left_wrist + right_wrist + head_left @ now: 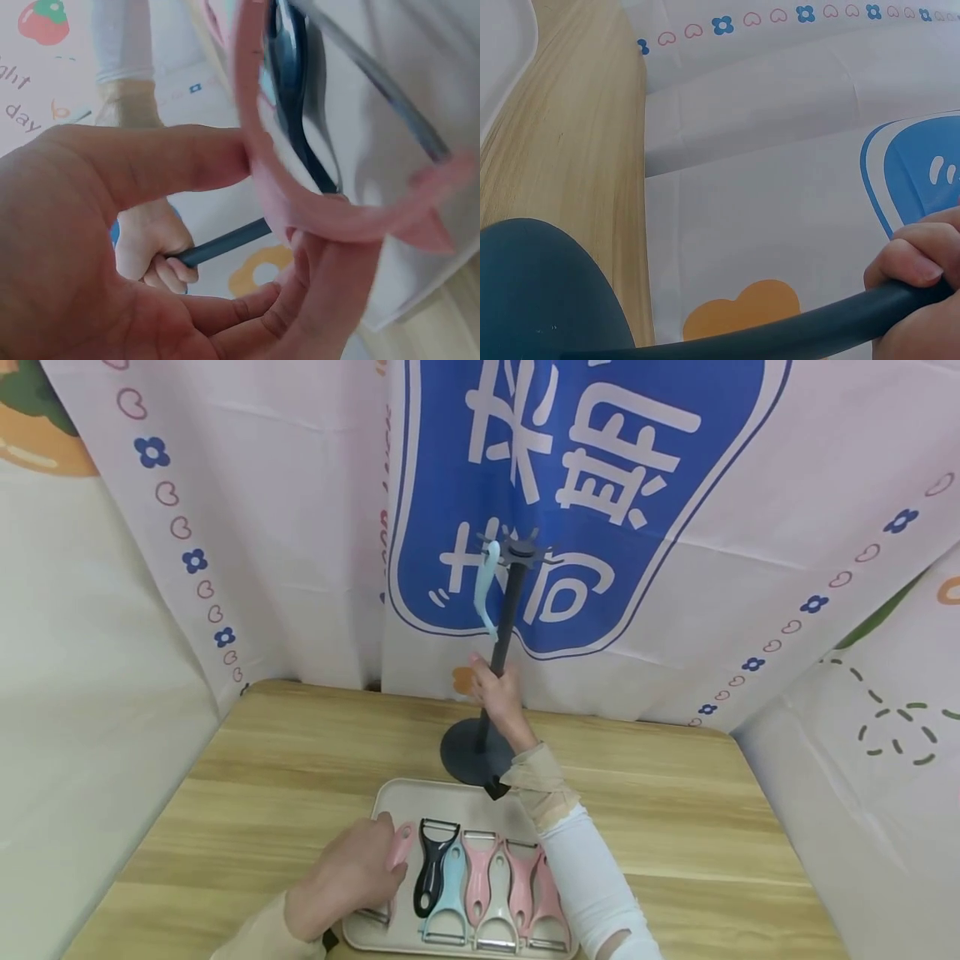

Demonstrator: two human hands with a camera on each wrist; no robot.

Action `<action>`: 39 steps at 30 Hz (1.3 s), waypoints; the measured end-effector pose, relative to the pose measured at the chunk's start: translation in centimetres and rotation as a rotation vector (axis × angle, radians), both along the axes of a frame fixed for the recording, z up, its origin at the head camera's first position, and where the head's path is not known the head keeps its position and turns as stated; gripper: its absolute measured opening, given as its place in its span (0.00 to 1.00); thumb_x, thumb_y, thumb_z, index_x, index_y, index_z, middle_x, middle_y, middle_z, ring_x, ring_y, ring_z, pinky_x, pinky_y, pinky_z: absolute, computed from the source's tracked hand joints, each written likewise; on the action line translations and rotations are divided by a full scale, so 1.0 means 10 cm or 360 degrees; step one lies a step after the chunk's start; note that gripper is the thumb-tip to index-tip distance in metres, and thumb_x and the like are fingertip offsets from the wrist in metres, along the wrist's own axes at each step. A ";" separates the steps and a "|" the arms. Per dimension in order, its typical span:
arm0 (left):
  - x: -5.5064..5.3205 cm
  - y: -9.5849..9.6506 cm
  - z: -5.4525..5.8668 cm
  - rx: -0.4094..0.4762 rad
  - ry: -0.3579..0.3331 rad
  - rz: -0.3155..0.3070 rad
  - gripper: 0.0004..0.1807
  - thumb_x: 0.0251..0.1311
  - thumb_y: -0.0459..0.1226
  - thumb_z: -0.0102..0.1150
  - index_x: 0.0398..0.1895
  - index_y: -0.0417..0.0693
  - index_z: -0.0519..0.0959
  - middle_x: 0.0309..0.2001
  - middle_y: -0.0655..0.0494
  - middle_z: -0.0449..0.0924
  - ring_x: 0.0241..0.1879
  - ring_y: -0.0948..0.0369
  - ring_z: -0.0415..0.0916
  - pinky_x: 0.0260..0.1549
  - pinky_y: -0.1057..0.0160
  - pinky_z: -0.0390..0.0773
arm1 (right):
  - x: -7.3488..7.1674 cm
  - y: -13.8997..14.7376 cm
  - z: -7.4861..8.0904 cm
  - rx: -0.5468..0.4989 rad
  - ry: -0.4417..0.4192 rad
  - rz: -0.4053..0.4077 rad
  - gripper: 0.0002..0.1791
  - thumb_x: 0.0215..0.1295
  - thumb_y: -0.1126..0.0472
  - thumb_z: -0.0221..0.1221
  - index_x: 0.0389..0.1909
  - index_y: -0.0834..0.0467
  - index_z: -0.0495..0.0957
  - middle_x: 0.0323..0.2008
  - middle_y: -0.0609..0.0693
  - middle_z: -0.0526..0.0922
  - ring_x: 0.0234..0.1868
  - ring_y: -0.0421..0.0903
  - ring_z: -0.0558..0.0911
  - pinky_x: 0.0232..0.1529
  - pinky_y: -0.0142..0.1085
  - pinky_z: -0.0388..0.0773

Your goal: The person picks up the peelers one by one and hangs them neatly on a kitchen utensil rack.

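My left hand pinches a pink peeler between thumb and fingers at the left side of a pale tray. The left wrist view shows that peeler's curved head and metal blade close up. My right hand grips the black pole of a hook stand, partway up. On a hook at the stand's top hangs a light blue peeler. Beside the left hand lie a black peeler, another light blue peeler, a cream peeler and several pink ones.
The stand's round black base rests on a wooden table just behind the tray. Printed cloth hangs at the back and sides. My right forearm passes over the tray's right side.
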State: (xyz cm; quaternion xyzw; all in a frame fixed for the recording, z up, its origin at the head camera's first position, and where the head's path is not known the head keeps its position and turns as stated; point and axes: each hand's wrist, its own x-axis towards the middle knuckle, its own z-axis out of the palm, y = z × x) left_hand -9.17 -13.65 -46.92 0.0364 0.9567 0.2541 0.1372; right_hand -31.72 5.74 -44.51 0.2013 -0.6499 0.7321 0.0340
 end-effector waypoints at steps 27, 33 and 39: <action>-0.22 -0.02 0.41 0.0353 0.0410 -0.0034 0.23 0.63 0.35 0.73 0.60 0.41 0.79 0.48 0.50 0.83 0.37 0.62 0.82 0.31 0.65 0.82 | 0.02 0.05 -0.05 0.0010 -0.0033 -0.0012 0.33 0.82 0.48 0.57 0.11 0.50 0.63 0.09 0.39 0.63 0.10 0.38 0.59 0.16 0.32 0.55; -0.28 0.00 0.53 0.0436 0.0586 -0.0082 0.21 0.64 0.36 0.74 0.58 0.43 0.80 0.46 0.51 0.83 0.39 0.61 0.83 0.33 0.65 0.85 | 0.02 0.03 -0.03 0.0013 0.0005 -0.0010 0.32 0.83 0.53 0.55 0.11 0.51 0.64 0.09 0.38 0.63 0.10 0.38 0.60 0.15 0.32 0.55; -0.38 0.00 0.69 0.0487 0.0873 -0.0168 0.24 0.59 0.32 0.77 0.56 0.39 0.79 0.45 0.48 0.83 0.37 0.60 0.84 0.33 0.66 0.86 | 0.01 0.01 -0.02 0.0028 0.0009 -0.0034 0.32 0.82 0.52 0.56 0.11 0.51 0.64 0.09 0.40 0.63 0.10 0.39 0.60 0.15 0.32 0.55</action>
